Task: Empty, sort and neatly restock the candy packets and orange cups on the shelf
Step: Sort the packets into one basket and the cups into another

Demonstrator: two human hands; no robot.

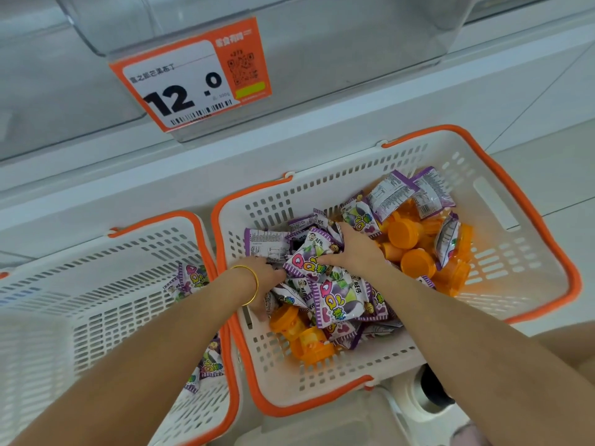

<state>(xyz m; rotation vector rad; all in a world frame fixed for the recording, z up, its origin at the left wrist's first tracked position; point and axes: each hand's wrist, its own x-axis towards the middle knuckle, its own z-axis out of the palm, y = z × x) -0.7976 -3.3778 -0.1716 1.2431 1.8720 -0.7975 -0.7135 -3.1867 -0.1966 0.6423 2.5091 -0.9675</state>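
Beside the white shelf (322, 130), in the right basket (531, 220), my right hand (354, 249) grips candy packets (335, 297); my left hand (265, 273) is buried among them, so I cannot tell its grip.

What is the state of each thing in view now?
Purple candy packets: loosely heaped.
Orange plastic cups: jumbled among packets.
Right white plastic basket with orange rim: holds packets and cups mixed.
Left white plastic basket with orange rim: holds only a few packets.
Left hand: fingers buried among packets.
Right hand: grips packets.
Clear plastic shelf bin: no goods visible.
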